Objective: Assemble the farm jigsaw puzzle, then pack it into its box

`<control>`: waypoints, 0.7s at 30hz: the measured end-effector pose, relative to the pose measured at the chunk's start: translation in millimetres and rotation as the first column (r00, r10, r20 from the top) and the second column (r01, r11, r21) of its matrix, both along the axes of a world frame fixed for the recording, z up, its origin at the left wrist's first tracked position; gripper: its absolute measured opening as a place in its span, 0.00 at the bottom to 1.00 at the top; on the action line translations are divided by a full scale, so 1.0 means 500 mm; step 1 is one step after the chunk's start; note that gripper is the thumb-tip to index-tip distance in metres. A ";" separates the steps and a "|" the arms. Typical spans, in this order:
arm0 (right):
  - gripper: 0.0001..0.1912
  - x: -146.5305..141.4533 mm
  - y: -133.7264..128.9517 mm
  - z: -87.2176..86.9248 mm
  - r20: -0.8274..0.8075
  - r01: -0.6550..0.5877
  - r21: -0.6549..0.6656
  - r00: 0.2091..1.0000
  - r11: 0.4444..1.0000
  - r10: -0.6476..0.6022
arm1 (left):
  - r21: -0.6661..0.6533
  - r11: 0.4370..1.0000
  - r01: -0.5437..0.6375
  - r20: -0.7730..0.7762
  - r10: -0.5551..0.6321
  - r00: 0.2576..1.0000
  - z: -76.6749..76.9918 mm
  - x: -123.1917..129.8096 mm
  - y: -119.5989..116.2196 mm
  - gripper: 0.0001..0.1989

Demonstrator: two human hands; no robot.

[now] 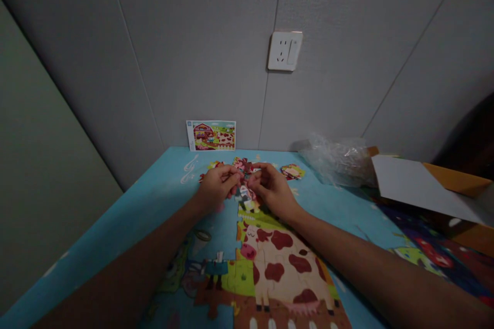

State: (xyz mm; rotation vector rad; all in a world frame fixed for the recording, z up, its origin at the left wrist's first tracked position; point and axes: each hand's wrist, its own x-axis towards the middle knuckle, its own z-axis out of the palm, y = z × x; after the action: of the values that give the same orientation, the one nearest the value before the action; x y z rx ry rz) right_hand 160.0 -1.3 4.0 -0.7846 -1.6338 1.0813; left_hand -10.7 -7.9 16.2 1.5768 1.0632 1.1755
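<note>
A partly assembled jigsaw puzzle (281,267) lies in front of me, showing a white cow with red-brown patches above a white fence. Beyond its upper edge my left hand (221,183) and my right hand (273,190) come together, fingers closed in a pinch. Between the fingertips is a small puzzle piece, mostly hidden by them. Loose puzzle pieces (249,199) lie just under the hands, and others (241,164) lie right behind them. One more loose piece (292,171) rests to the right of my right hand. Some pieces (214,165) show behind my left hand.
A picture card (211,136) of a barn and cow leans against the grey wall at the table's back edge. Crumpled clear plastic (335,159) and an open cardboard box (420,190) stand on the right. The blue tablecloth (154,200) is printed with cartoon figures.
</note>
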 end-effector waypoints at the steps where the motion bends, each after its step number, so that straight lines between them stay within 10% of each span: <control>1: 0.19 0.001 0.000 -0.002 0.002 -0.018 0.019 1.000 1.000 0.018 | -0.033 0.999 0.023 -0.013 -0.024 1.000 -0.002 0.000 -0.001 0.12; 6: 0.19 0.008 -0.001 -0.002 0.053 -0.022 0.154 0.998 0.988 0.014 | -0.106 0.973 0.204 0.008 -0.204 0.979 -0.010 0.010 -0.007 0.18; 13: 0.16 0.019 0.011 -0.003 0.303 0.114 0.179 0.939 0.977 -0.165 | -0.085 0.996 -0.032 0.111 0.042 0.993 0.006 0.007 -0.001 0.16; 21: 0.19 0.022 0.008 0.005 0.233 0.090 0.158 0.964 0.983 -0.126 | -0.104 0.994 0.013 0.015 -0.012 1.000 -0.001 -0.004 -0.001 0.13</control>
State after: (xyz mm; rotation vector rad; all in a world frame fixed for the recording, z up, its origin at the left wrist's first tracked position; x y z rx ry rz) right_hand 171.0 2.6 6.5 -0.9252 -1.8291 0.8018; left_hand -12.8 -8.5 15.6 1.4899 1.0863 1.1040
